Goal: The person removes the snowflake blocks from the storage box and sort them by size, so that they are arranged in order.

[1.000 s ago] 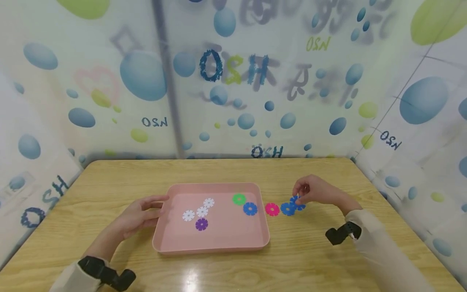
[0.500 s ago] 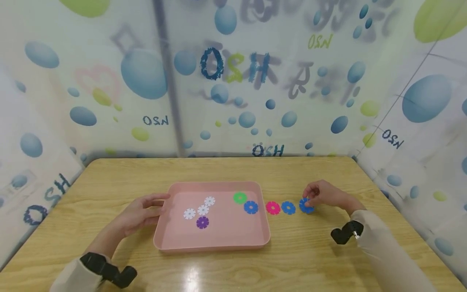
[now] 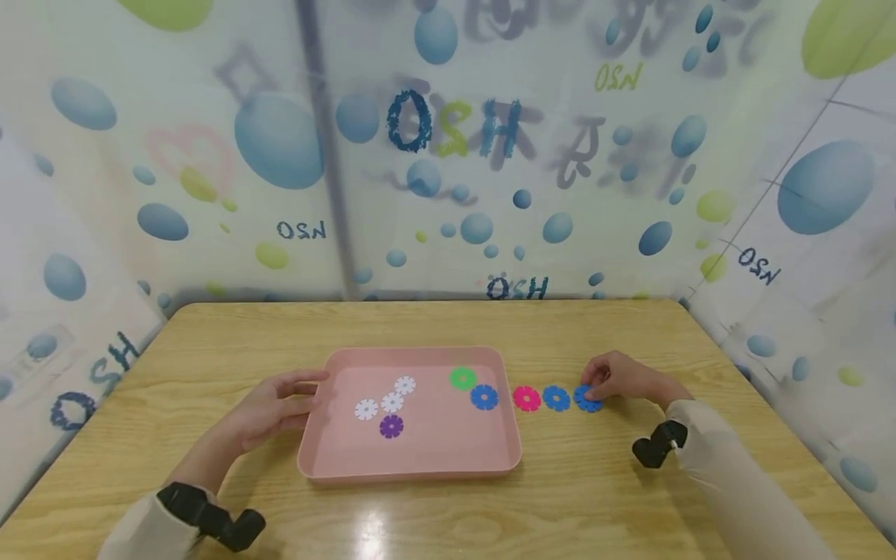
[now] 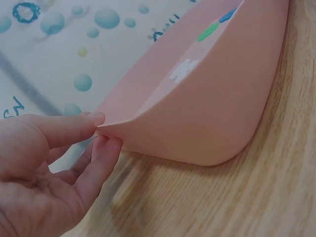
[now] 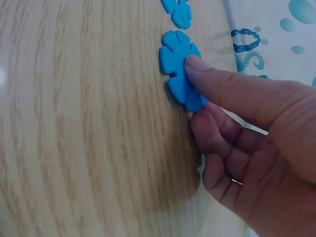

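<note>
At the right of the head view, my right hand (image 3: 625,376) pinches a blue, flower-shaped plastic snowflake disc (image 3: 586,400). In the right wrist view its thumb presses on the blue disc's (image 5: 174,61) upper face, with fingers at the edge close over the tabletop. This disc ends a row with another blue disc (image 3: 556,398) and a pink disc (image 3: 526,398), which lies beside the pink tray (image 3: 413,475). My left hand (image 3: 276,408) pinches the tray's left rim between thumb and fingers, plainly seen in the left wrist view.
Inside the tray lie several white discs (image 3: 392,402), a purple disc (image 3: 391,426), a green disc (image 3: 463,379) and a blue disc (image 3: 484,397). The wooden table (image 3: 448,517) meets a patterned curtain (image 3: 434,257) at its back edge.
My right hand has moved right and down with the blue disc, which no longer overlaps the neighbouring blue disc. My left hand keeps its hold on the tray.
</note>
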The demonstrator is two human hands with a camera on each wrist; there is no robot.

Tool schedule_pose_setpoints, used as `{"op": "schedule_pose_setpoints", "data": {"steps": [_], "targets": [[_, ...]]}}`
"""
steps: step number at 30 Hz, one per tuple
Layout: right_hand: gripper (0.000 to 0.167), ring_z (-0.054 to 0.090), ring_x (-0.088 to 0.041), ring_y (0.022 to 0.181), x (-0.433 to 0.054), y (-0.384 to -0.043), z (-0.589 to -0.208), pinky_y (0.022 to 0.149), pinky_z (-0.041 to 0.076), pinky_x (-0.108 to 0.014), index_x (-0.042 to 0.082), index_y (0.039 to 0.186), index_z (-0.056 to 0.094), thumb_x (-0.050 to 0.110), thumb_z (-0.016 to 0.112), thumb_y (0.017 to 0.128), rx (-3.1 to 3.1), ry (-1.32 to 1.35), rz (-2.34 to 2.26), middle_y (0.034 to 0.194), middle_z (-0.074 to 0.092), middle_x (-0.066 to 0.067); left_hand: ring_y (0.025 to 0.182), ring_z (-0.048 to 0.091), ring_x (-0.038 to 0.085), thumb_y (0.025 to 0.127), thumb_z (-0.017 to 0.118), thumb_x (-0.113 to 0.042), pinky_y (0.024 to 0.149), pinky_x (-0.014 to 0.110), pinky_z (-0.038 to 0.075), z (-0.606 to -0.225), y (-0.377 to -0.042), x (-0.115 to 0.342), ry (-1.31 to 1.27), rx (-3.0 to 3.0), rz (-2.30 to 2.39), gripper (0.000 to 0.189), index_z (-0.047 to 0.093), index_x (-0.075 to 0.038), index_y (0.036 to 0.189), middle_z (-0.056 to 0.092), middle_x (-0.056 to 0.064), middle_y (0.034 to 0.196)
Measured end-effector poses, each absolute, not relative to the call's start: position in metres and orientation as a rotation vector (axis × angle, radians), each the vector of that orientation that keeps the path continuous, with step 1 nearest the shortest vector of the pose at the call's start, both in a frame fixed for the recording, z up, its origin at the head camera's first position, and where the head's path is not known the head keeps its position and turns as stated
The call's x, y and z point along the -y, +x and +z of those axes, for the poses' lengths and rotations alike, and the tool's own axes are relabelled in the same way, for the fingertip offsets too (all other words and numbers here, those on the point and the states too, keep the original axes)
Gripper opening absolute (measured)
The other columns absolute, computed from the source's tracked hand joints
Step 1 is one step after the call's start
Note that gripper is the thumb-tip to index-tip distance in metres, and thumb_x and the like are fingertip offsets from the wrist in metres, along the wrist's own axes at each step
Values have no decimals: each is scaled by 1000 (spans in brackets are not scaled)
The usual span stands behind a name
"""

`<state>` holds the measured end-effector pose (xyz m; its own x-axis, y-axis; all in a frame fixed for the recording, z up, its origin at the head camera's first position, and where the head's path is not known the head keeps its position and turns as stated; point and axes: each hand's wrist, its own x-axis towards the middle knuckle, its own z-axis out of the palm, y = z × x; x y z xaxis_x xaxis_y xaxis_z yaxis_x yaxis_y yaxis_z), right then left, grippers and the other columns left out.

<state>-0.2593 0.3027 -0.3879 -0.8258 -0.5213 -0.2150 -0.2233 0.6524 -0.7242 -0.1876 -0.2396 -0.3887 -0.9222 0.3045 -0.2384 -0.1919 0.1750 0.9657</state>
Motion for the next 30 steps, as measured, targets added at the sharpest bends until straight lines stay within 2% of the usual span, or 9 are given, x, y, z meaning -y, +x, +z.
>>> {"op": "schedule_pose_setpoints", "data": {"steps": [17, 30], "targets": [[22, 48, -16, 67, -300, -262, -385, 58, 44, -24, -3, 91, 62, 13, 71, 80, -2473, -559, -970, 72, 54, -2, 106, 54, 26, 89, 60, -10, 87, 37, 49, -392, -189, 240, 94, -2077, 1810, 58, 32, 5, 138, 31, 30, 134], [22, 52, -19, 64, -255, -257, -359, 58, 49, -30, -6, 97, 59, 7, 68, 82, -2453, -722, -954, 73, 57, -6, 104, 55, 24, 91, 57, -8, 87, 36, 49, -393, -189, 240, 92, -2045, 1833, 56, 31, 5, 139, 28, 30, 135]]}}
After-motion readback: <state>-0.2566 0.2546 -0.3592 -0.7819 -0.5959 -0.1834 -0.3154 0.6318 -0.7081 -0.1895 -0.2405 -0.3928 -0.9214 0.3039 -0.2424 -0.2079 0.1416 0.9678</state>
